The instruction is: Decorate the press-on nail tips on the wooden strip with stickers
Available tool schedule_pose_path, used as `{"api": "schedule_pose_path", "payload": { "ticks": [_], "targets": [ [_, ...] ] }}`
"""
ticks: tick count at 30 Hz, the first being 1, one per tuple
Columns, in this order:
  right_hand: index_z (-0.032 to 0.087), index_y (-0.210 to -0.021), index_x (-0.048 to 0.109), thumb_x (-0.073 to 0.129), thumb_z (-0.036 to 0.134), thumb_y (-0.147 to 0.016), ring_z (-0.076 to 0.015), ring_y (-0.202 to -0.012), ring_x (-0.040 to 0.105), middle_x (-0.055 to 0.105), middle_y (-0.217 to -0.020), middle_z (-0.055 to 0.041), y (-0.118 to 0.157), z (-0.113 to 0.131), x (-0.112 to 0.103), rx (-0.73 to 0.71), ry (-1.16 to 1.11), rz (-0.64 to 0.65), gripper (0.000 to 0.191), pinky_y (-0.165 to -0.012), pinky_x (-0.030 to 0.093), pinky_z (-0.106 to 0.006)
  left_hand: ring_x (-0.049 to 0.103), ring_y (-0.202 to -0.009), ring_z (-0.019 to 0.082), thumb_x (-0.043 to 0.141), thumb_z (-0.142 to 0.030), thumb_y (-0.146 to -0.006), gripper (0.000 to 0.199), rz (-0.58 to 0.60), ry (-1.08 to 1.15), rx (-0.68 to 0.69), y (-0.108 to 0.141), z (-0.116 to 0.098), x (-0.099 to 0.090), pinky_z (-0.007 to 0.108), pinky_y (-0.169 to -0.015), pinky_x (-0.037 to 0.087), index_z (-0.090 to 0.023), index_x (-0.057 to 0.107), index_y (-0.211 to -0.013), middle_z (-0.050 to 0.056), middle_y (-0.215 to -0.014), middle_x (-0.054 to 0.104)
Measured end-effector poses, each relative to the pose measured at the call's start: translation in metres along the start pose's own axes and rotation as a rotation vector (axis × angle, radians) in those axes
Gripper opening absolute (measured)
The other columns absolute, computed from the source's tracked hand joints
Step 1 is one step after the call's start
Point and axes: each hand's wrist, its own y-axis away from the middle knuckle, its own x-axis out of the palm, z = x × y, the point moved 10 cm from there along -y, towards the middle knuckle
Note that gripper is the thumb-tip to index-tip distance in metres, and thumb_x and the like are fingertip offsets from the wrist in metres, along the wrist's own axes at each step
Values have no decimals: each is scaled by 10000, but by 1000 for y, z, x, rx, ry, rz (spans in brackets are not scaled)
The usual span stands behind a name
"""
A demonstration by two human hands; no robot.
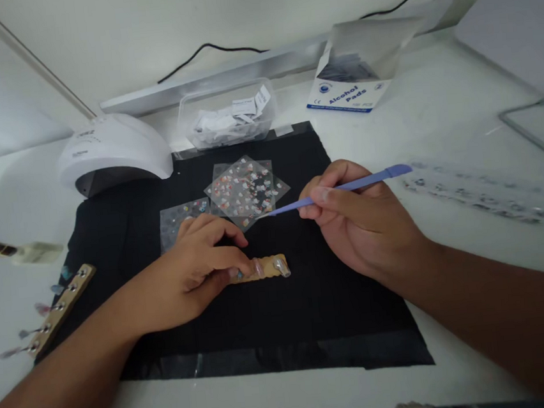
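Thumb and index finger of my left hand (201, 268) are closed on the left end of a small tan strip (271, 266), which lies on the black mat. Clear and pinkish false nail tips (282, 267) sit on the strip; its covered end is hidden by my fingers. In my right hand (359, 215) I hold a slim purple nail tool (359, 183) like a pen, its flat end up to the right. The tool's fine tip points left, over the lower edge of the fanned clear sticker sheets (246, 184). Another sticker sheet (170, 220) is partly behind my left hand.
A white nail lamp (115, 145) stands at the back left. Behind the mat (283, 325) are a plastic box of packets (231, 128) and an alcohol pads box (345, 94). On the left lie a stand with nail tips (63, 307) and a brush (36, 252).
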Motion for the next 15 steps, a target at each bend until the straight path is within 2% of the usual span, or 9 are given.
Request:
{"api": "schedule_pose_path", "payload": {
  "ticks": [10,13,15],
  "targets": [
    [230,-623,605,816,227,-703,-95,-555,550,592,-518,60,-1,1,0,-32,16,17,226,-584,432,-266,525,-1121,239,474,2,-904,335,13,-64,8,-2,0,0,459,-984,397,-241,702,-942,50,-1141,592],
    [235,-622,602,819,252,-710,-100,-557,549,578,-521,62,-2,2,-2,-39,22,18,235,-582,444,-271,547,-1121,231,472,-4,-910,357,-10,-58,18,0,0,-3,458,-994,423,-251,720,-980,56,-1153,607],
    [234,-609,602,809,235,-703,-102,-557,548,573,-522,62,-3,2,-3,-37,20,9,227,-573,445,-268,561,-1128,223,458,-19,-934,364,-67,-10,44,2,-1,-10,453,-997,443,-258,714,-1033,60,-1157,616]
  ]
}}
